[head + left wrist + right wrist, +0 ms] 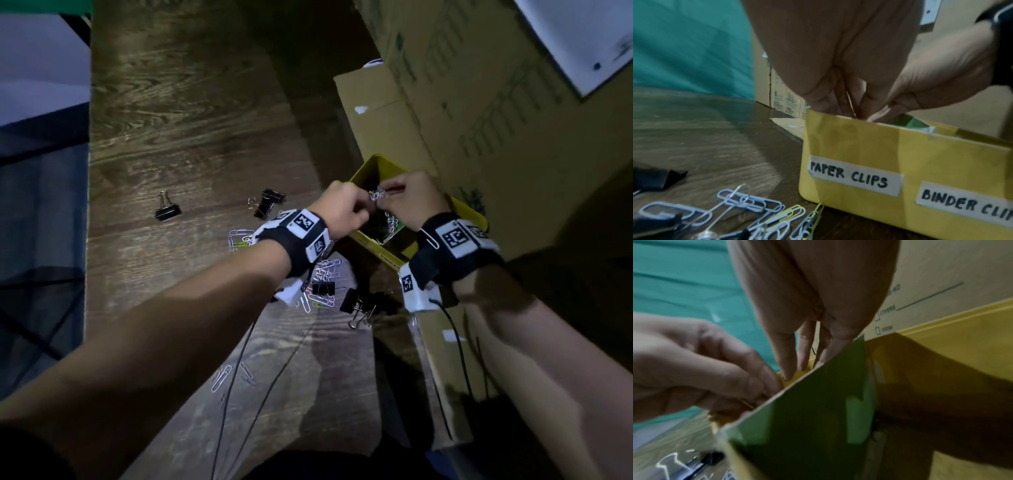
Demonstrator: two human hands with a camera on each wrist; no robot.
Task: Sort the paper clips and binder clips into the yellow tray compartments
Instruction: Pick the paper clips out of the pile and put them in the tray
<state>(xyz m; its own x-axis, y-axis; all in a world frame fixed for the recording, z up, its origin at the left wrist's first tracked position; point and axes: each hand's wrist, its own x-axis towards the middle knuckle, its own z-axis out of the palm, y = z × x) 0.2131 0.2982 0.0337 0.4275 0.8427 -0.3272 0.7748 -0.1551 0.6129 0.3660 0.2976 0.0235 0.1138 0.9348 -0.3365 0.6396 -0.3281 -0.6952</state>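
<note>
A yellow tray (371, 164) stands against the cardboard boxes; its front (859, 146) carries the labels PAPER CLIPS and BINDER CLIPS. A green divider (807, 418) splits it. Over the left compartment, my left hand (359, 207) and right hand (394, 190) both pinch a tangled bunch of silver paper clips (376, 196). More silver clips (390, 222) lie inside that compartment. Loose paper clips (239, 240) and black binder clips (168, 210) lie scattered on the wooden table. In both wrist views the fingertips dip behind the tray rim or the divider.
Large cardboard boxes (496, 120) close off the right side, and a flat box flap (376, 102) lies behind the tray. Black binder clips (356, 301) and paper clips (325, 270) lie under my left wrist. Two cables (239, 394) run across the table's near part. One clip (430, 238) clings to my right wristband.
</note>
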